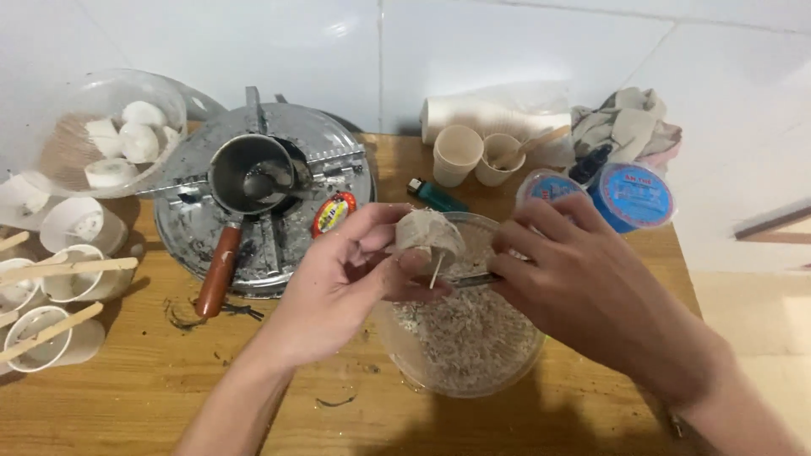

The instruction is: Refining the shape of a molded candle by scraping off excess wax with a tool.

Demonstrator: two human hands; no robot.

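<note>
We hold a grey lump (pixel 428 232) with a short wick poking from its underside over the clear bowl (pixel 405 355) of pale flakes; our left hand (pixel 342 283) pinches it between thumb and fingers while our right hand (pixel 562 270) grips a thin metal tool (pixel 475 279) at its base. Cups (pixel 51 283) with sticks laid across them at the left look already poured (their contents are hard to judge). By our reckoning several pieces are done, and this one is mid-trim.
</note>
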